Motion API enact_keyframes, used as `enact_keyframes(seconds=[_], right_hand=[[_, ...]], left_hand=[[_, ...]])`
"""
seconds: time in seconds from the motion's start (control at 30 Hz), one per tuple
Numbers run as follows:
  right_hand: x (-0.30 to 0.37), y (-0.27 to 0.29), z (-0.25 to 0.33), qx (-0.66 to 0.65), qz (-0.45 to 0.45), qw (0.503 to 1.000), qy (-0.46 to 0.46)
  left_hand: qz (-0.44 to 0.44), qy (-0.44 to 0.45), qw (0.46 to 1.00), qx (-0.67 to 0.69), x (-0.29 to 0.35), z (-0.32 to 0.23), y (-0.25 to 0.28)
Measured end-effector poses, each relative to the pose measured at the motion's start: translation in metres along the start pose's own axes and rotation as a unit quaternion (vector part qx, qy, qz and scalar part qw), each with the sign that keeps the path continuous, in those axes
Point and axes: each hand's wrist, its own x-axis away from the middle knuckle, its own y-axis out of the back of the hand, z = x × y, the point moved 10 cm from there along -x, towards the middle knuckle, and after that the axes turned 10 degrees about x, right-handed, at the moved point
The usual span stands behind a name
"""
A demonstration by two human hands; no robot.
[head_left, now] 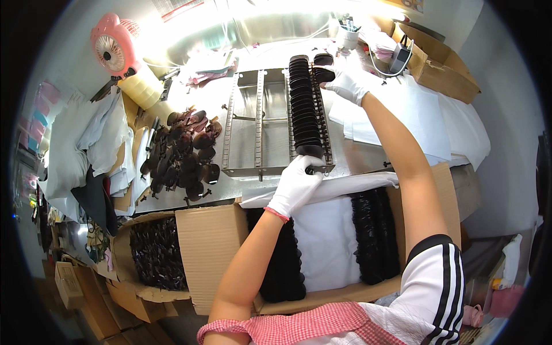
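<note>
On the bench stands a metal rack (260,123) with slotted rails, and its right row holds a column of dark oval lenses (305,103). My left hand (297,185), in a white glove, is closed at the near end of this column; what its fingers grip is mostly hidden, with a bit of black showing. At the column's far right side, my gloved right hand (347,84) pinches a dark lens (324,75). Another dark lens (323,59) lies just beyond those fingers. Left of the rack is a heap of brownish tinted lenses (187,149) with small tabs.
Close to me, an open cardboard box (210,230) holds rows of black lenses (376,236) beside white sheets (326,244). A pink fan (115,49) stands back left. White papers (397,123) lie at right, near a cardboard tray (443,66) and a pen cup (347,37).
</note>
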Motion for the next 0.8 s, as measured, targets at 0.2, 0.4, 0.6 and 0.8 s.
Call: enact_keyframes(seconds=[0.2,0.4,0.6,0.8], right_hand=[[0.016,-0.025,-0.009,0.226,-0.147,0.962,-0.031],[0.024,-0.020,0.028,0.412,-0.306,0.847,0.140],[0.054,0.032,0.050,0.110,-0.285,0.952,0.018],[0.106,-0.032,0.110,-0.428,-0.076,0.898,-0.068]], left_hand=[[0.008,-0.028,0.999,-0.014,-0.004,-0.004,0.000],[0.000,0.014,1.000,0.020,-0.005,0.006,-0.002],[-0.052,0.070,0.959,0.271,0.007,-0.006,0.001],[-0.151,0.056,0.855,0.492,0.000,-0.026,0.023]])
